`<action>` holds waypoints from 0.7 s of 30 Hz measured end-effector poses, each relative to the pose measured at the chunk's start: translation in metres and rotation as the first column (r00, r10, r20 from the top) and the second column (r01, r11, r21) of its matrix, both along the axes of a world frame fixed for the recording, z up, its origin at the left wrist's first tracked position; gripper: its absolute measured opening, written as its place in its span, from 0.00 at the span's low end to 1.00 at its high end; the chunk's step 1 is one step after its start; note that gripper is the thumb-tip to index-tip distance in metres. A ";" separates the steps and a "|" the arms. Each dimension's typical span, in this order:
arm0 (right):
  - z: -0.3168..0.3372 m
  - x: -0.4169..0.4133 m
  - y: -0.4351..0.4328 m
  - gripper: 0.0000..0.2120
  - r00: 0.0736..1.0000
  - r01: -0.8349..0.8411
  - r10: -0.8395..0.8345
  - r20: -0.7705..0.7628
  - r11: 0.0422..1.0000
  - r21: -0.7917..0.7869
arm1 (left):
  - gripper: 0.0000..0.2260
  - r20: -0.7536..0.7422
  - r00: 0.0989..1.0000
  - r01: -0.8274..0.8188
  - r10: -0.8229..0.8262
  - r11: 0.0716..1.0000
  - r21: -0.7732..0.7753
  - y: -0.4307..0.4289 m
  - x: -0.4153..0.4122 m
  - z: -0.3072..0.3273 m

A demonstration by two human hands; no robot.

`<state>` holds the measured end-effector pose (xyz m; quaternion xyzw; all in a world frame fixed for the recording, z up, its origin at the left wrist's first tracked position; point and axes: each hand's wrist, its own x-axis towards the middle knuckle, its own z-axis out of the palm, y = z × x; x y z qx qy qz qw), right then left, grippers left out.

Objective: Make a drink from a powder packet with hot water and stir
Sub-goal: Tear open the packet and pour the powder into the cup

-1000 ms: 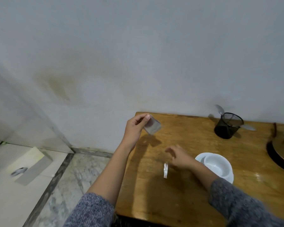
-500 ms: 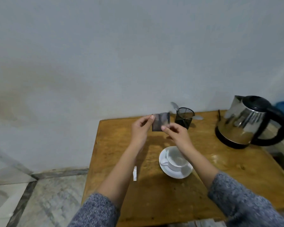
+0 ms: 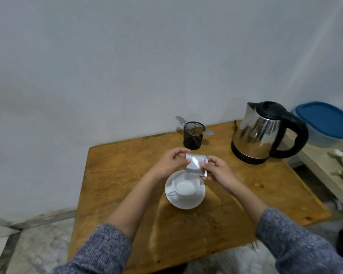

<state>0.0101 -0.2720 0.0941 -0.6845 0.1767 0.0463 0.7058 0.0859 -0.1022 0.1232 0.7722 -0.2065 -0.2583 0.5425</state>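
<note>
Both grips are pinched shut on one silver foil powder packet (image 3: 196,164): the left hand (image 3: 171,162) holds its upper left corner between thumb and fingers, and the right hand (image 3: 219,170) holds its right edge. The packet hangs tilted in the air directly over the far rim of a white cup (image 3: 185,187), apart from it. No writing, logo or brand can be read on the foil; only glare shows on its face.

One cup stands on one white saucer (image 3: 186,203) near the middle of the wooden tabletop (image 3: 117,175), its handle turned to the left. Pale contents show inside, though whether powder or liquid cannot be told.

One stainless steel electric kettle (image 3: 259,133) with a black lid, handle and base sits at the far right of the tabletop; no label is legible on it. One black mesh cup (image 3: 193,135) stands at the far edge beside the wall, with two pale spoon bowls sticking out, one to each side.

Beyond the tabletop on the right, one clear tub with a blue lid (image 3: 325,120) rests on a separate surface. Two grey knit sleeves (image 3: 297,242) cover the forearms.
</note>
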 end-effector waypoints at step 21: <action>0.015 0.035 0.022 0.08 0.781 -0.437 0.532 -0.327 0.092 -0.895 | 0.05 0.213 0.977 -0.080 0.029 0.969 0.234 0.012 -0.007 -0.068</action>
